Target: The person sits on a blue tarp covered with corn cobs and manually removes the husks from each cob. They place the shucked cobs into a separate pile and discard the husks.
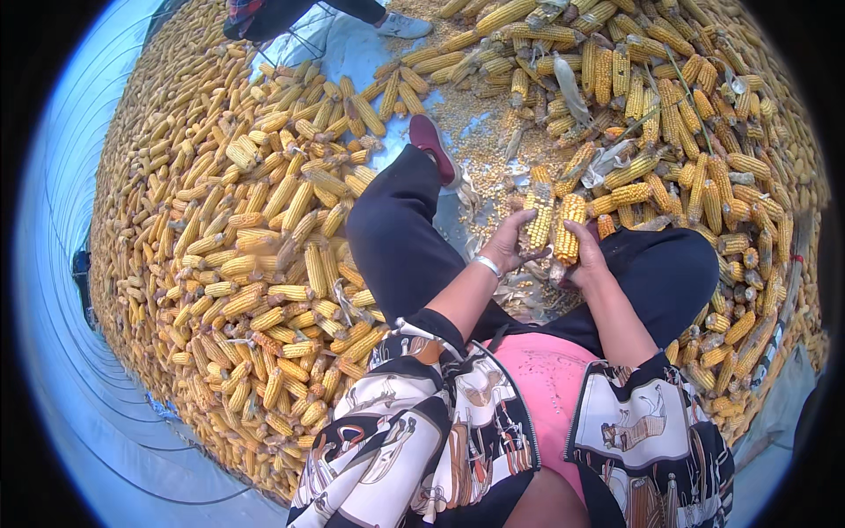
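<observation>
Between my knees, my left hand (507, 243) grips a yellow corn cob (541, 214) with dark, damaged kernels toward its upper end. Close beside it, my right hand (586, 254) holds a fuller yellow corn cob (569, 228) nearly upright, thumb along its side. The two cobs are a small gap apart. Loose kernels (485, 148) and bits of dry husk lie scattered on the sheet beyond my hands. The undersides of both hands are hidden.
A large heap of corn cobs (264, 251) spreads on the left, and another pile (700, 152) rises on the right. Dry husks (604, 162) lie among the cobs. Beyond my outstretched foot, another person's shoe (404, 26) rests on the pale sheet (350, 53).
</observation>
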`<state>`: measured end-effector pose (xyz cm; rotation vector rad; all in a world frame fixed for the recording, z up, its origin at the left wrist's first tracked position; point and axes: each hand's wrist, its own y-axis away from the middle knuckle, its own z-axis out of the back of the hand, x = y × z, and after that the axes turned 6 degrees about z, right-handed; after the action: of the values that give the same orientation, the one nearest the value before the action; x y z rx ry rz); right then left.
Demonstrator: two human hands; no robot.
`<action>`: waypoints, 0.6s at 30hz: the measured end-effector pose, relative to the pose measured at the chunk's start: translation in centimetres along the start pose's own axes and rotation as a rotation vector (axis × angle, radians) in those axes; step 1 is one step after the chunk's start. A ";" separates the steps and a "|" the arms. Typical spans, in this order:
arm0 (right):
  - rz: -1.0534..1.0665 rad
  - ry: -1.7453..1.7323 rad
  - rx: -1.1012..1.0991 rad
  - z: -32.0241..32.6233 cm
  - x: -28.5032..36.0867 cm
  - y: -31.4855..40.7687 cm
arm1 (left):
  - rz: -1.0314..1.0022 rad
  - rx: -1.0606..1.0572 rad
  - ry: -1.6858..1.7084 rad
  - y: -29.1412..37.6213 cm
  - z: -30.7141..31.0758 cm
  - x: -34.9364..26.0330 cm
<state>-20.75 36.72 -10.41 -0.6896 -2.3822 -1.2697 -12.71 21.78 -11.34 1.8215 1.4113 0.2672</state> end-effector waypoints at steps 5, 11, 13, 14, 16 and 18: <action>0.165 0.459 0.328 -12.3 -0.1 0.8 | -0.335 0.169 0.170 9.0 2.5 -8.3; 0.737 0.799 1.162 -27.6 -1.1 9.0 | -1.298 -0.050 0.388 27.5 9.5 -19.9; 0.667 0.961 1.301 -27.1 -0.4 9.4 | -1.310 -0.367 0.458 28.5 9.6 -19.8; 0.621 1.059 1.341 -25.6 0.5 8.9 | -1.255 -0.392 0.354 27.5 9.0 -19.2; 0.507 1.253 1.285 -21.4 2.6 6.6 | -1.157 -0.548 0.129 23.5 7.1 -17.5; 0.516 1.455 1.108 -15.8 6.9 3.4 | -1.046 -0.403 -0.122 17.5 4.8 -14.9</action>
<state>-23.24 26.81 3.90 0.0751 -1.1374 0.0542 -2.53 5.32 2.00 0.6174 1.8502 -0.1037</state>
